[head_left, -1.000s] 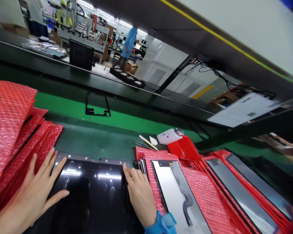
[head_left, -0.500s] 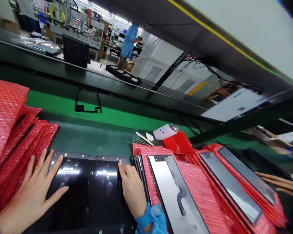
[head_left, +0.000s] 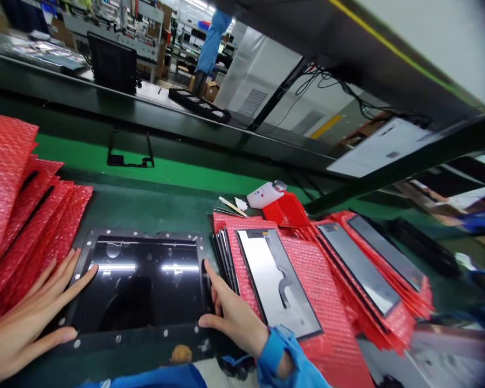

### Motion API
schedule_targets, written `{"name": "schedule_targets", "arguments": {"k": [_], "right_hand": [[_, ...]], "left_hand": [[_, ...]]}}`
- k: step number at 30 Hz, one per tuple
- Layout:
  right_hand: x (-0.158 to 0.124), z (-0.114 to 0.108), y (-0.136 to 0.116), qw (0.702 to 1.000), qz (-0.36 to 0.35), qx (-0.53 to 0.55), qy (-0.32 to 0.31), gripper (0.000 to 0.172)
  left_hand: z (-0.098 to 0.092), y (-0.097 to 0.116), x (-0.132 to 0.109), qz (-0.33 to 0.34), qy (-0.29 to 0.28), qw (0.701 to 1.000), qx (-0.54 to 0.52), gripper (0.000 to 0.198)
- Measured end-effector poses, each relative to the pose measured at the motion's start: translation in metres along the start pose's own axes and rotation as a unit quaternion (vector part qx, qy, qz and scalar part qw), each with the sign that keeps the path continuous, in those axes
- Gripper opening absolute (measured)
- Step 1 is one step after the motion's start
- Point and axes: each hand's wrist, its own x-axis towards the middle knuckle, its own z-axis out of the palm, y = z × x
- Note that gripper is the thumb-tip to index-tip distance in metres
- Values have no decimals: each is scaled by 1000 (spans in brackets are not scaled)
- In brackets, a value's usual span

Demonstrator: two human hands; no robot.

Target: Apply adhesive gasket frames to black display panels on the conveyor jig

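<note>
Edge Handling and Alignment

We have the dark panel (head_left: 149, 291) lying glossy face up on the green bench (head_left: 153, 205), directly between both hands. Our left hand (head_left: 44, 318) is spread, forefinger and thumb laid at the panel's left side, with no clasp around it. Our right hand (head_left: 234, 318) sets a parted forefinger and thumb along the right side, other fingers curled; it is not clenched. We judge the step in hand to be steadying or squaring the panel by its dotted border (head_left: 141, 335). Any next move, in our judgement, calls for even contact on both sides and fingertips clear of the glossy face, which already shows smudges. Red bubble bags (head_left: 8, 178) stand close beside our left hand.
</note>
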Motion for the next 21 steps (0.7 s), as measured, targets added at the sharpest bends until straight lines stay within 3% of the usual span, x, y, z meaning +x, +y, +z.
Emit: {"name": "schedule_targets", "arguments": {"k": [4, 9, 14, 17, 21], "right_hand": [[11, -8, -7, 998, 15, -56, -25, 116], [11, -1, -11, 994, 5, -105, 22, 107], [3, 12, -5, 991, -32, -96, 85, 76], [6, 1, -7, 988, -54, -110, 91, 50], [23, -20, -28, 966, -122, -156, 169, 40]], "left_hand": [[22, -8, -2, -11, 60, 998, 10, 68], [35, 4, 1, -38, 97, 994, 15, 63], [28, 28, 4, -82, 81, 993, 0, 65], [31, 31, 1, -91, 102, 991, 9, 65], [33, 23, -9, -73, 82, 994, 25, 80]]}}
